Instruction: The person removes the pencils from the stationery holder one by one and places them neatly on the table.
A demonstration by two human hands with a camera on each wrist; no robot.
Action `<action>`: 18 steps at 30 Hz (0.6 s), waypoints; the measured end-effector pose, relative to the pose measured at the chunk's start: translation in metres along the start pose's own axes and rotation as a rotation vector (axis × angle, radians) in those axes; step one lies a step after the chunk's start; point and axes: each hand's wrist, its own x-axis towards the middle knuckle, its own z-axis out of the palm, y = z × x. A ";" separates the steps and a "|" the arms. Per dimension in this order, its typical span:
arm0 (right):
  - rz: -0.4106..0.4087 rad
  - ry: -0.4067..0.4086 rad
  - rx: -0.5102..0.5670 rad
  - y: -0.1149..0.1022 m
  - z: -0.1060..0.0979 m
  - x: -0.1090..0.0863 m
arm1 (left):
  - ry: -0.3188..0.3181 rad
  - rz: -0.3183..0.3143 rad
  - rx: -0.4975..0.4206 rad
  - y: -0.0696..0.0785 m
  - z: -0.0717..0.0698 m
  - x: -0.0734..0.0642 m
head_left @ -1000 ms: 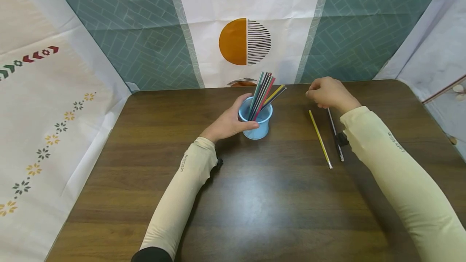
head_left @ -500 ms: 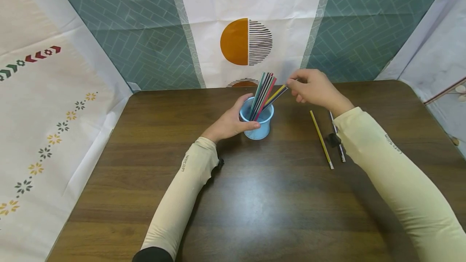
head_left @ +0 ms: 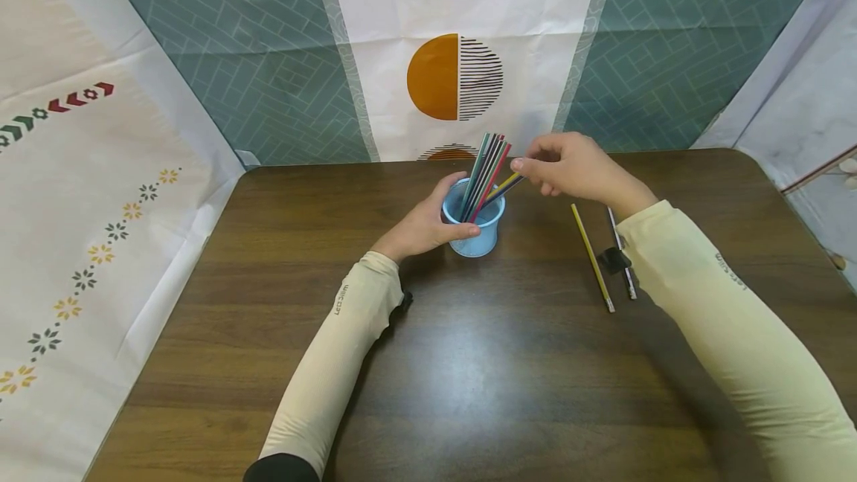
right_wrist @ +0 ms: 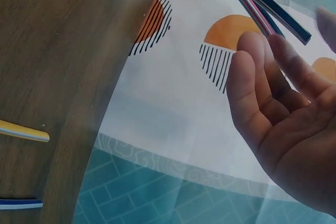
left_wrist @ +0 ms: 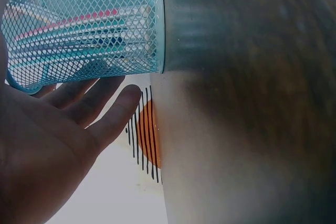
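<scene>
My left hand grips a light blue mesh pencil cup, thumb in front and fingers around the far side. Several pencils in dark, green and red tones stand in it, leaning right. A yellow pencil and a dark pencil slant out lower over the right rim. At their upper ends is my right hand. The right wrist view shows its thumb and forefinger apart, with the dark pencil's end in the gap; contact cannot be made out.
Right of the cup, a loose yellow pencil and a dark pencil lie on the brown wooden table. A patterned cloth hangs behind the table's back edge.
My right hand has moved left from above the loose pencils to the ends of the slanting pencils in the cup. The left hand and cup stay put.
</scene>
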 end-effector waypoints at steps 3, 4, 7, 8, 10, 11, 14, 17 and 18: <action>-0.002 -0.016 -0.019 -0.002 -0.001 -0.003 | 0.001 0.003 0.002 0.000 0.000 0.000; -0.007 -0.017 -0.025 -0.002 -0.001 -0.004 | 0.003 0.000 0.004 0.000 0.000 -0.001; -0.025 -0.014 -0.027 -0.003 -0.001 -0.005 | 0.006 -0.005 0.006 0.000 0.000 -0.001; -0.030 -0.013 -0.027 -0.003 -0.001 -0.005 | 0.006 -0.005 0.006 0.000 0.000 -0.001; -0.033 -0.008 -0.031 -0.004 -0.002 -0.006 | 0.005 -0.005 0.005 0.000 0.000 -0.001; -0.032 -0.004 -0.032 -0.004 -0.003 -0.007 | 0.003 -0.005 0.004 0.000 0.000 -0.001; -0.027 0.008 -0.035 -0.005 -0.006 -0.009 | 0.000 -0.004 0.002 0.000 0.000 -0.001; -0.019 0.023 -0.030 -0.004 -0.010 -0.010 | -0.003 -0.005 0.003 0.000 0.000 -0.001; -0.017 0.028 -0.023 -0.004 -0.012 -0.011 | -0.003 -0.004 0.002 0.000 0.000 -0.001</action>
